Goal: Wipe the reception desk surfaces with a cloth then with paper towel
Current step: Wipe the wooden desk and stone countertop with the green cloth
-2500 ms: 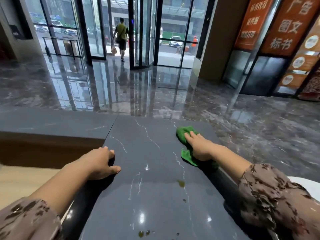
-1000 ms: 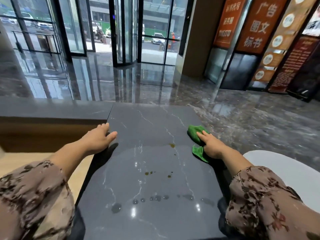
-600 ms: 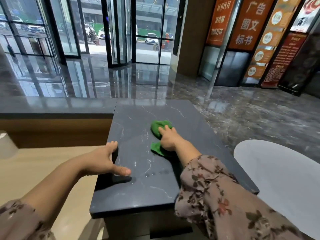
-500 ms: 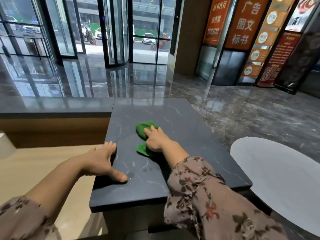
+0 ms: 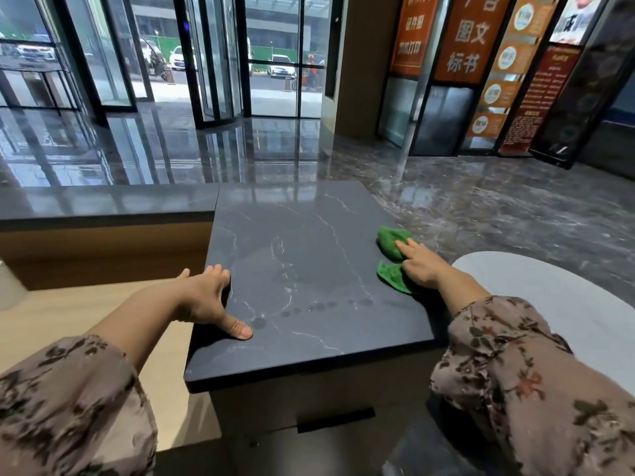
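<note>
In the head view, the dark stone desk (image 5: 309,242) fills the middle. The green cloth (image 5: 386,240) lies bunched at the desk's right edge, about halfway along it, and part of it is hidden under the right hand (image 5: 421,269). That hand lies flat on the cloth with its fingers nearly straight. It presses down without clutching, which probably spreads the load so the cloth drags evenly across the stone. It is at the very edge, so this looks like the end of a sideways stroke.

The left hand (image 5: 206,300) rests on the desk's left edge, nearer the person. It is spread open and holds nothing, with the thumb on the top and the palm hanging off the side. It seems to brace the body while the other arm reaches across.

A row of drops (image 5: 319,305) sits on the desk's near half, between the two hands, and there is a damp sheen around them. This strip appears to need another pass, so the cloth stage is probably unfinished.

No paper towel is in view. A pale wooden counter (image 5: 68,314) lies lower on the desk's left, and a white round top (image 5: 556,304) stands off its right side.
</note>
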Available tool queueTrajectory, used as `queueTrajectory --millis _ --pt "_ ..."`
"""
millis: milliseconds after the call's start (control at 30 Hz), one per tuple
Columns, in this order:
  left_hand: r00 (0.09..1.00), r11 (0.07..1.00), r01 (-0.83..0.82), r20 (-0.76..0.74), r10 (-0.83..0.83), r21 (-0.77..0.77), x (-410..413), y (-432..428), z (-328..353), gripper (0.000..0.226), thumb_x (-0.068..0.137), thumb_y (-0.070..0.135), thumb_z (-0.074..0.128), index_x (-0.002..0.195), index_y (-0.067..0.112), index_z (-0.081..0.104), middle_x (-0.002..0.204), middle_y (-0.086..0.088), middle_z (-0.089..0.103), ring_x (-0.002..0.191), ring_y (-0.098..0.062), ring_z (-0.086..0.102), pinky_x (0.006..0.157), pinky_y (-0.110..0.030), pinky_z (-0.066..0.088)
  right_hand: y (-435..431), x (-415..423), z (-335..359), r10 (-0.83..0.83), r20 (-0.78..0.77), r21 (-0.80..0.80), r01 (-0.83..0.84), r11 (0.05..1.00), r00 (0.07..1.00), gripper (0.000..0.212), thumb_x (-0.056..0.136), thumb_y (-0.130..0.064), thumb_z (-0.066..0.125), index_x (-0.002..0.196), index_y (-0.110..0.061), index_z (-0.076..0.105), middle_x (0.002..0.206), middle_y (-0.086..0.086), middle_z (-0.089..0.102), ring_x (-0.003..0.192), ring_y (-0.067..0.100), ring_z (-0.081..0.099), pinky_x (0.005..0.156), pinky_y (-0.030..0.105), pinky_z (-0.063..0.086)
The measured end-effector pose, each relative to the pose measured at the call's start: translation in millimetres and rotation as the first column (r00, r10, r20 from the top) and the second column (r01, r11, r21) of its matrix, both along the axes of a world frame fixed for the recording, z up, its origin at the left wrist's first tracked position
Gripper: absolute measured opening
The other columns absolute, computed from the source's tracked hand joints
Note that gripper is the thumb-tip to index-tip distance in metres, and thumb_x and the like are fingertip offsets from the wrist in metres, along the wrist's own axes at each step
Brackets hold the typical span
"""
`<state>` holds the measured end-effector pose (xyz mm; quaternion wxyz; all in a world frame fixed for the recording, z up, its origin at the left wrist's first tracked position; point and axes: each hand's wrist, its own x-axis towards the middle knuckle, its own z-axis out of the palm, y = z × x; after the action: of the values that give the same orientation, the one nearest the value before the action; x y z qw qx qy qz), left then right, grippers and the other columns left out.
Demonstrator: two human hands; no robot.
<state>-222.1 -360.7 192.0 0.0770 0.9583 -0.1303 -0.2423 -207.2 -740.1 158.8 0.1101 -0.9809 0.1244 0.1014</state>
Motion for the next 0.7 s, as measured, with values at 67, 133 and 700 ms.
queueTrajectory --millis 67,133,700 --pt "1.000 1.000 -0.001 0.003 0.001 -0.004 -0.7 0.2 1.2 0.121 0.062 0.063 0.074 0.151 0.011 0.012 0.158 -0.006 0.016 0.148 -0.023 0.007 0.117 -0.046 -0.007 9.5 -3.2 -3.8 -0.058 0.013 -0.014 0.059 0.998 0.998 0.062 0.096 -0.011 0.029 0.154 -0.016 0.008 0.161 0.011 -0.002 0.148 0.031 0.001 0.120 0.043 0.008" --pt "1.000 1.000 0.000 0.006 0.000 -0.019 -2.8 0.0 2.5 0.120 0.061 0.063 0.075 0.151 0.011 0.015 0.156 -0.007 0.018 0.147 -0.024 0.011 0.117 -0.045 -0.004 33.0 -6.6 -6.9 -0.115 0.042 -0.031 0.116 0.993 0.992 0.059 0.096 -0.018 0.028 0.153 -0.012 0.011 0.160 0.013 0.003 0.147 0.036 0.005 0.119 0.045 0.011" --pt "0.972 0.934 -0.101 0.165 0.165 -0.343 -19.9 15.1 -20.1 0.133 0.054 0.070 0.075 0.152 0.009 0.010 0.160 -0.009 0.006 0.147 -0.025 0.007 0.117 -0.042 0.011 173.6 -60.4 -3.5 0.308 0.196 0.037 -0.321 0.946 0.931 0.058 0.096 -0.021 0.033 0.153 -0.024 0.017 0.161 0.000 0.006 0.148 0.019 0.006 0.119 0.033 0.011"
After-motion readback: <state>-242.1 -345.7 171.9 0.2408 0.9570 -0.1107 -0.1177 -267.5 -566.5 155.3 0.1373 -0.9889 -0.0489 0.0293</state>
